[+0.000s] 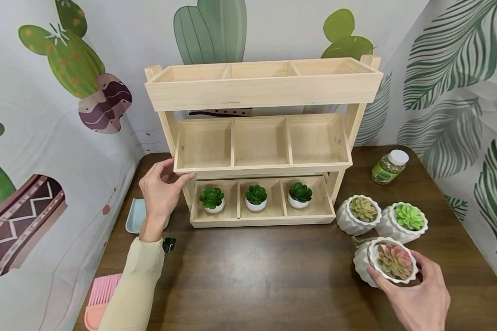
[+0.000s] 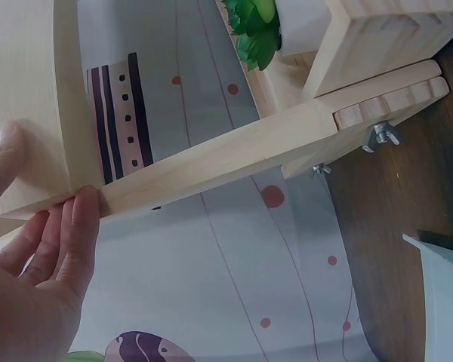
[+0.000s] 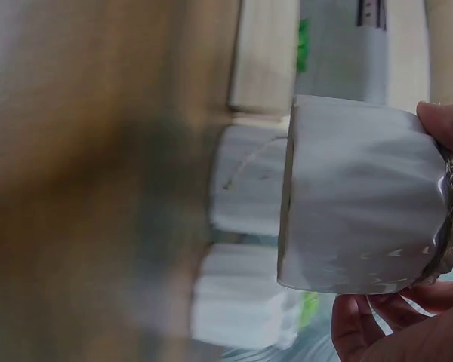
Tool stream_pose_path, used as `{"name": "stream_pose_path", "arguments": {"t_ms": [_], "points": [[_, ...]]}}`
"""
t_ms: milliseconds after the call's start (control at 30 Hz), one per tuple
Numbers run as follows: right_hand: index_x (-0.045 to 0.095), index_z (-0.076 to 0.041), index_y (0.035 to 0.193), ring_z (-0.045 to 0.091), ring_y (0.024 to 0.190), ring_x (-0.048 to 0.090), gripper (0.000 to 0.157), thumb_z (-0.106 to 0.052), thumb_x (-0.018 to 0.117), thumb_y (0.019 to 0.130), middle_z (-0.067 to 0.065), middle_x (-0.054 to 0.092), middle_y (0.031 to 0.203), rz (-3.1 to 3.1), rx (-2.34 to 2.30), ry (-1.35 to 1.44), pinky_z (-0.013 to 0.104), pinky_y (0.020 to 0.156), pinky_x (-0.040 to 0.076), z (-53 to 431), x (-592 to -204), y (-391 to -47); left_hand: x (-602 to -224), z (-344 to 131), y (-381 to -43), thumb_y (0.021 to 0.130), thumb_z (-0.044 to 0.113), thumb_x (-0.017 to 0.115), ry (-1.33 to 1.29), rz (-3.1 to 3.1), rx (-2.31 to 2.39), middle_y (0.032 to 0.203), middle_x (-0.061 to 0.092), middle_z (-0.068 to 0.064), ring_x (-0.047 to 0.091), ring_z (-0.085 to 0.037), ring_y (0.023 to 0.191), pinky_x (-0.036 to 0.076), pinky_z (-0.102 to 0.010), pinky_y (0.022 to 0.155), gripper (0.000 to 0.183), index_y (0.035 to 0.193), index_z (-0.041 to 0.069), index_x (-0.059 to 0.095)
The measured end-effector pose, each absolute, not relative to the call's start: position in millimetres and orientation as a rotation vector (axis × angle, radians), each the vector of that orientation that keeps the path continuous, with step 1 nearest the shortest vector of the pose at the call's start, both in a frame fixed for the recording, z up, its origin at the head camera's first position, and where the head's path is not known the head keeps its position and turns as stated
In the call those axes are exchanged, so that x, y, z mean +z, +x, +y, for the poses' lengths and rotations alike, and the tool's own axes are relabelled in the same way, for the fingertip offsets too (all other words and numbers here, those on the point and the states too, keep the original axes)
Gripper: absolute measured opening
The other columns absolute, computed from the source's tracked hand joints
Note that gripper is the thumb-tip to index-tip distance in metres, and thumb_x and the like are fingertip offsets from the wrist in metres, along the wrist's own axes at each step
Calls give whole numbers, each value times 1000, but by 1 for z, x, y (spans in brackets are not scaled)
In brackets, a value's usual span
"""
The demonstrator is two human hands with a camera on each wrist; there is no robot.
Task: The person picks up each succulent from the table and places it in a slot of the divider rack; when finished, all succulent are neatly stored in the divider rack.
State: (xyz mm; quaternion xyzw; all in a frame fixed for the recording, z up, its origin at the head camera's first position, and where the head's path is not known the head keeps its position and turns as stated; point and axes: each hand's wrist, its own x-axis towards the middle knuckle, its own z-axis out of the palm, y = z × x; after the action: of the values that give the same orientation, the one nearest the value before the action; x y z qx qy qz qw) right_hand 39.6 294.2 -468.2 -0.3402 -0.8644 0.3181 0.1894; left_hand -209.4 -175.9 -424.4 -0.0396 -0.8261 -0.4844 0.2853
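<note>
My left hand (image 1: 159, 191) grips the left end of the middle tier of a wooden three-tier shelf (image 1: 262, 169). In the left wrist view its thumb lies on the front board and its fingers (image 2: 81, 226) on the end face. My right hand (image 1: 422, 289) holds a white ribbed pot (image 3: 366, 200) with a pinkish succulent (image 1: 395, 261) by its rim, thumb on one side and fingers on the other. The pot tilts and appears raised off the table in the right wrist view. Two similar potted succulents, one yellowish (image 1: 363, 208) and one bright green (image 1: 410, 216), stand just behind it.
Three small green plants in white pots (image 1: 256, 207) sit in the bottom tier, one per compartment. A jar with a white lid (image 1: 389, 167) stands at the back right. At left are a light blue tray (image 1: 135, 216) and a pink brush (image 1: 101, 299) on the brown table (image 1: 248, 276).
</note>
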Motion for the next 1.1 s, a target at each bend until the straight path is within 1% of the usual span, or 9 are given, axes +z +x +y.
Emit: {"name": "stream_pose_path", "arguments": {"t_ms": [67,100,300,367,433,533,767,867,1100], "points": [[68,-4,137,-23,95,30,88,-29,106,62,19,67,132,-2431,891,-909,31,82,36,291,-460,38,-424,-176,-209,75,9,101,-110,-2210,-1294,114,78,-25,60,19,96,53,2,85,56,123,-6,76],[68,-4,137,-24,95,30,89,-28,106,61,19,67,131,-2431,888,-882,30,81,36,289,-456,36,-424,-176,-209,75,9,101,-111,-2210,-1294,115,78,-25,60,18,97,53,2,85,56,123,-6,76],[70,-7,136,-24,102,37,91,-21,108,55,8,66,123,-2409,922,-718,14,86,33,275,-434,23,-423,-177,-209,75,9,102,-112,-2208,-1295,114,78,-25,61,17,97,53,2,85,56,122,-6,77],[70,-8,138,-24,104,38,92,-19,108,54,5,66,124,-2413,942,-663,8,88,29,271,-427,17,-423,-177,-209,75,9,101,-110,-2207,-1298,114,78,-25,61,17,97,53,2,85,56,122,-6,76],[70,-8,138,-24,106,39,93,-19,108,54,5,67,126,-2425,958,-609,6,90,29,266,-420,10,-423,-177,-209,75,9,101,-108,-2209,-1300,114,78,-25,61,17,97,53,1,85,56,122,-6,76],[69,-7,138,-23,109,39,95,-20,107,53,8,69,130,-2435,968,-536,7,91,29,258,-408,0,-424,-177,-209,75,9,101,-106,-2213,-1303,114,78,-25,60,17,97,54,1,85,56,122,-6,76],[71,-7,134,-16,107,46,92,-20,108,51,7,70,120,-2423,991,-285,23,87,36,237,-381,-22,-424,-176,-209,74,8,101,-122,-2200,-1314,113,78,-25,63,14,96,54,1,85,56,122,-6,76],[72,-7,131,-13,106,48,88,-21,108,51,4,70,117,-2426,1000,-179,20,87,36,228,-372,-32,-423,-175,-209,74,8,102,-122,-2198,-1315,112,78,-25,62,15,95,54,1,84,56,122,-6,77],[72,-12,134,-10,105,52,86,-28,106,57,2,70,118,-2450,1055,8,24,87,41,206,-350,-60,-424,-175,-210,74,7,102,-123,-2187,-1311,110,78,-26,63,15,92,54,1,83,56,121,-7,77]]}}
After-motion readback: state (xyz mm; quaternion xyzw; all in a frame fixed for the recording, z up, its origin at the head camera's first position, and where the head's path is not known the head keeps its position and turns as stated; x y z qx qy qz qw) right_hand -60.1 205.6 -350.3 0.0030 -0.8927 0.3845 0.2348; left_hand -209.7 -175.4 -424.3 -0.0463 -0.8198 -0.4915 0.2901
